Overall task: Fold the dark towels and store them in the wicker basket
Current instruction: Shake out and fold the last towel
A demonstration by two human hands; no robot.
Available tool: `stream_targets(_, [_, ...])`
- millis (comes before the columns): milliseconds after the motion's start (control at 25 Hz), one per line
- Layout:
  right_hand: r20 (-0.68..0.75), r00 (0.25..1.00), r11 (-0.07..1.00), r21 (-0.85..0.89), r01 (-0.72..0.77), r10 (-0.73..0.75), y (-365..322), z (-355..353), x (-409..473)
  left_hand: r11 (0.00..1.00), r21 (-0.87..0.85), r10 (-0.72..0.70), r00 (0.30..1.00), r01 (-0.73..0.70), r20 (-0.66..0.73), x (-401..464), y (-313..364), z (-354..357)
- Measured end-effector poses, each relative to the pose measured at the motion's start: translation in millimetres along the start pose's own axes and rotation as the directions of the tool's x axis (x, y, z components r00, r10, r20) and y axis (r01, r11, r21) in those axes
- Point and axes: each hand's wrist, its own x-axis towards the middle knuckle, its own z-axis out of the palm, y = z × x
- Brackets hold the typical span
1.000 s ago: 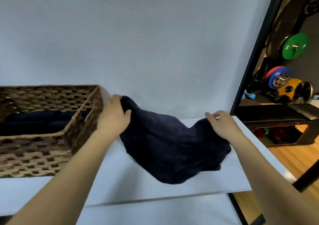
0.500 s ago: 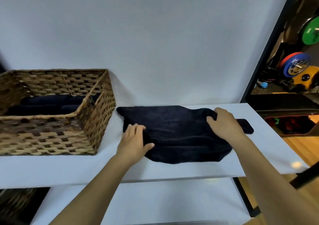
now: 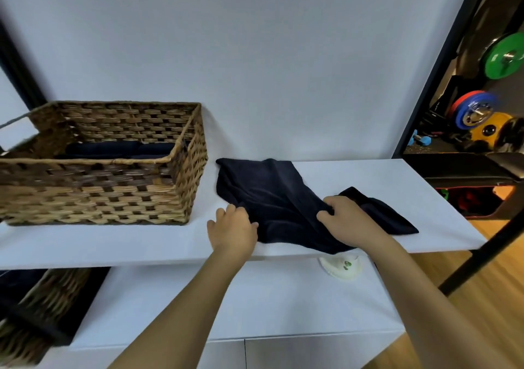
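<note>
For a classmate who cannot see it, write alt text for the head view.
Two bare hands work a dark towel lying rumpled on a white shelf: the left hand grips its near left edge, the right hand pinches a fold near the middle. A wicker basket stands left of the towel, apart from it, with folded towels inside.

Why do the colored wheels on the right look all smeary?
Head view: the weight plates near the right edge are smeared, likely by camera motion; the wicker basket and dark towel look sharper, and the wide lens tilts the black frame post at the edge.
</note>
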Motion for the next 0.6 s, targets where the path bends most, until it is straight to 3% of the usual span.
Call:
stream_targets(80, [-0.039,0.999,0.999,0.007,-0.038,0.038,2.9,2.4,-13.5,0.958,-0.286,-0.019,1.0,0.021,0.01,-6.7,-2.9,0.8])
stream_targets(120, [-0.056,0.997,0.999,-0.01,-0.049,0.049,7.8,2.0,-20.3,0.871,-0.487,-0.051,0.998,0.061,0.034,-9.0,-8.6,0.8])
stream_targets(200, [-0.077,0.995,0.994,-0.083,-0.07,0.064,18.1,0.8,-33.9,0.586,-0.795,-0.113,0.987,0.16,0.115,-11.4,-23.4,-4.4])
stream_targets(280, [-0.095,0.994,0.995,-0.07,-0.066,0.059,23.4,3.6,-45.2,0.356,-0.9,-0.165,0.965,0.251,0.204,-14.5,-38.3,-13.1])
stream_targets(360, [-0.133,0.988,0.996,0.052,-0.078,0.084,19.6,10.1,-51.1,0.239,-0.916,-0.182,0.942,0.322,0.283,-21.8,-48.8,-18.4])
stream_targets(400, [-0.138,0.982,0.981,0.16,-0.107,0.13,16.0,13.8,-51.5,0.243,-0.912,-0.181,0.939,0.33,0.292,-28.9,-52.6,-21.5])
stream_targets(480, [-0.084,0.969,0.91,0.371,-0.186,0.232,8.2,20.8,-49.7,0.371,-0.883,-0.178,0.955,0.289,0.238,-44.7,-62.0,-24.9])
stream_targets(600, [0.014,0.975,0.884,0.42,-0.205,0.22,-7.1,25.4,-52.7,0.481,-0.867,-0.2,0.979,0.13,0.035,-67.3,-78.4,-39.9])
